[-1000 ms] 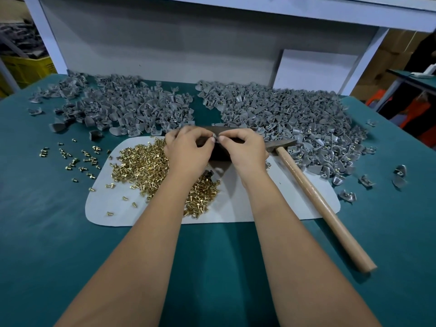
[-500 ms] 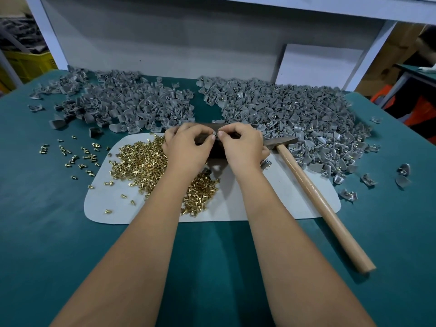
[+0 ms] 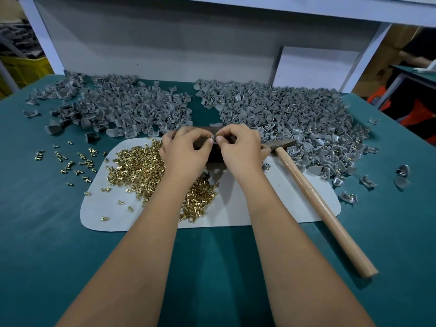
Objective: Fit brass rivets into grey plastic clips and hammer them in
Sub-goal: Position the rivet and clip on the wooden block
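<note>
Rivets [image 3: 141,168] lie heaped, brass, on the left half of a white mat [image 3: 278,199] on the green table [image 3: 212,267]; loose strays [image 3: 70,159] are scattered on the cloth just left of the mat. Left hand [image 3: 186,152] and right hand [image 3: 240,149] meet fingertip to fingertip above the mat's far edge, both with fingers curled, pinching one small grey clip [image 3: 213,138] between them; too small and covered to tell whether a rivet sits in it. Under the hands is a dark block [image 3: 214,156], mostly hidden. Hammer [image 3: 313,197] lies on the mat's right side, wooden handle running toward the near right off the mat onto the table, metal head just beside the right hand, not touched. Two big clip piles at the back of the table: left pile [image 3: 122,109] plain grey, right pile [image 3: 295,121] with brass glints showing in many pieces, green gap between them. A few single clips [image 3: 401,173] lie apart at the far right. White panel [image 3: 165,43] stands behind the piles. Yellow crate [image 3: 26,69] off the table at far left holds dark grey stuff, blurred.
</note>
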